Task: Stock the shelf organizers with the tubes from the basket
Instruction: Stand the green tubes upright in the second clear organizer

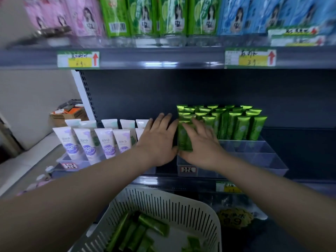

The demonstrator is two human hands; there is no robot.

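Here, the left hand (160,140) and right hand (201,144) press a small bunch of green tubes (184,139) between them, upright at the left end of the clear organizer (254,155) on the shelf (300,148); the fingers of both hands are extended rather than clenched, the left fingers (163,119) flat against the bunch's side and the right fingers (192,128) laid across its front; beyond the right fingertips stand the stocked tubes (238,124) in rows; left of the left fingers are white-and-purple tubes (85,142); below both wrists, the slotted basket (163,204) holds loose tubes (152,224).
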